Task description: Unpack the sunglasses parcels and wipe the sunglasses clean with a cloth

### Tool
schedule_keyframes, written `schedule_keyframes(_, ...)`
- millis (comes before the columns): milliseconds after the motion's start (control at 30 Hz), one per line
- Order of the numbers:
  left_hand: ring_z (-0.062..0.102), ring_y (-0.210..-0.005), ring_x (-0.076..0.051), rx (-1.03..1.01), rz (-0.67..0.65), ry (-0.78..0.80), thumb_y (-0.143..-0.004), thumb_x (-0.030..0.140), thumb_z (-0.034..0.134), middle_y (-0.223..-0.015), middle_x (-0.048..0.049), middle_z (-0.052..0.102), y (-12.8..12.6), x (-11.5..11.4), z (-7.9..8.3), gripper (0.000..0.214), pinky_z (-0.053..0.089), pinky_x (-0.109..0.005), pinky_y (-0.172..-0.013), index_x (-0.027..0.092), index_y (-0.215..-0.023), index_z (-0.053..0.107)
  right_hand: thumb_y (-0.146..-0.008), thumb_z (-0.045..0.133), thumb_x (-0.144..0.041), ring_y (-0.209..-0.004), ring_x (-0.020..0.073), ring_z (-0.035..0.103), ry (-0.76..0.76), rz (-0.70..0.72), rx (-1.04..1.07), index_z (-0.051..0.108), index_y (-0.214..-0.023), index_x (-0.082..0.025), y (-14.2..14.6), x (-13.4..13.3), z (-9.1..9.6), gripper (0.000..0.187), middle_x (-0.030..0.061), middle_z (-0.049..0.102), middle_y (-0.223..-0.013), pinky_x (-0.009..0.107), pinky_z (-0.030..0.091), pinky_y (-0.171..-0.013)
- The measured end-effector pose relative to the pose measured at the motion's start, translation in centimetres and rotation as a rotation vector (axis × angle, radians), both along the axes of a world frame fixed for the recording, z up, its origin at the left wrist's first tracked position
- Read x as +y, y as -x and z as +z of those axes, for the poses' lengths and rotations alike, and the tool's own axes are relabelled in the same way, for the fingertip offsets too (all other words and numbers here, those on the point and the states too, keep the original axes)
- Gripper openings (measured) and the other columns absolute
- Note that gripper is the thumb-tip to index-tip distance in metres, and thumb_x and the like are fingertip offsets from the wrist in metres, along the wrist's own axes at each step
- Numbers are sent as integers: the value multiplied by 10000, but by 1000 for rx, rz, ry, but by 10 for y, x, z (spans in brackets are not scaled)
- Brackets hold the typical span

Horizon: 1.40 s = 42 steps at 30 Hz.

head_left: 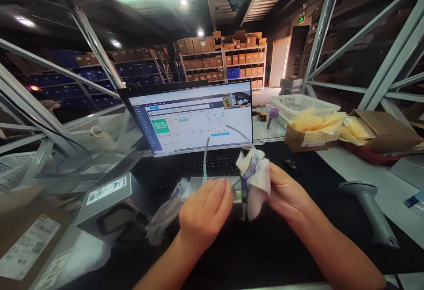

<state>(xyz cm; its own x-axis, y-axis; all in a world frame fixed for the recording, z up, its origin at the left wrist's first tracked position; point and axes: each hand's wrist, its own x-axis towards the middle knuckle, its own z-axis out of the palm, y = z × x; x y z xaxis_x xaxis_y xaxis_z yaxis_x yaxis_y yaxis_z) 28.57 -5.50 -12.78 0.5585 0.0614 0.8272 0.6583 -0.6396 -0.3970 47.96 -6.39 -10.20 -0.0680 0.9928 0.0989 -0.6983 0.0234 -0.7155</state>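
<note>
A pair of eyeglasses (205,160) is between my two hands, its thin, clear temples pointing up toward the laptop. My left hand (207,206) is closed, fingers pinched at one side of the eyeglasses; the part it grips is mostly covered. My right hand (286,188) is closed around a pale cloth with zigzag edges (260,188), which is folded about the other lens. Beside my left hand lies a crumpled clear plastic bag (165,219); whether the hand touches it I cannot tell. A small pale box, partly hidden, sits behind my hands.
An open laptop (192,118) stands ahead. At left are a grey box (111,210) and a labelled cardboard box (29,241). To the right lie a barcode scanner (367,210), a mouse (290,164), a carton of yellow envelopes (308,137) and a white basket (304,104).
</note>
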Motion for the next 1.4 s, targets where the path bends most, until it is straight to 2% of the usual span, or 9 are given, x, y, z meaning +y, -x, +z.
schedule_keyframes(267, 662, -730, -187, -141, 139, 200, -901, 111, 575, -940, -73, 741, -5, 1, -2, 91, 399, -288, -612, 165, -903, 648, -541, 874, -131, -842, 215, 709, -101, -232, -344, 695, -900, -209, 32, -4, -24, 409, 11, 763, -883, 322, 576, -790)
schedule_keyframes(433, 664, -760, -167, -205, 140, 391, -854, 160, 657, -973, -14, 714, -1, 5, 5, 65, 431, -261, -623, 194, -905, 637, -653, 846, -345, -850, 243, 722, -74, -155, -200, 669, -892, -190, 8, 21, -27, 335, 47, 764, -899, 395, 582, -819)
schedule_keyframes(600, 672, -802, -164, -220, 70, 442, -828, 150, 684, -969, -1, 705, 6, 8, 10, 101, 457, -253, -643, 197, -897, 628, -742, 783, -286, -999, 258, 719, -315, -904, -494, 722, -957, -193, -26, 30, -21, 243, 50, 776, -976, 428, 550, -956)
schedule_keyframes(667, 672, -805, -176, -187, 61, 441, -843, 165, 672, -970, -11, 705, 6, 8, 10, 74, 464, -265, -644, 193, -895, 626, -817, 692, -198, -1043, 266, 716, -520, -1040, -787, 750, -1005, -208, -31, 23, -21, 197, 59, 777, -1030, 452, 535, -996)
schedule_keyframes(833, 681, -803, -202, -119, 68, 386, -893, 169, 598, -982, -49, 717, 2, 5, 6, 39, 489, -289, -647, 175, -905, 635, -851, 454, 0, -1350, 295, 529, -1117, -910, -1362, 532, -1439, -204, -6, 7, -33, 627, 116, 614, -1398, 582, 350, -1179)
schedule_keyframes(900, 680, -768, -203, -132, 73, 355, -919, 167, 544, -941, -62, 722, 1, 7, 5, 100, 494, -291, -627, 165, -910, 643, -833, 421, 22, -1387, 303, 480, -1257, -909, -1421, 412, -1515, -121, 11, 4, -42, 697, 168, 600, -1400, 591, 346, -1180)
schedule_keyframes(1000, 681, -748, -194, -201, 43, 304, -959, 149, 458, -909, -78, 724, 2, 10, 7, 199, 499, -281, -614, 153, -904, 649, -843, 427, -6, -1361, 300, 513, -1421, -925, -1448, 430, -1493, -52, 23, 8, -52, 652, 178, 702, -1246, 551, 397, -1164)
schedule_keyframes(1233, 676, -780, -195, -138, -37, 305, -948, 159, 536, -896, -74, 718, 1, 12, 8, 136, 508, -278, -663, 154, -866, 645, -864, 430, -26, -1451, 354, 368, -1248, -997, -1445, 277, -1564, -43, 7, 15, -45, 717, 242, 504, -1472, 635, 343, -1163)
schedule_keyframes(1400, 652, -705, -191, -184, -88, 284, -974, 194, 496, -836, -81, 698, 0, 15, 2, 158, 492, -281, -595, 144, -935, 641, -902, 535, -154, -1225, 302, 635, -1271, -941, -1501, 413, -1517, -97, 17, 6, -38, 629, 165, 678, -1293, 565, 339, -1185)
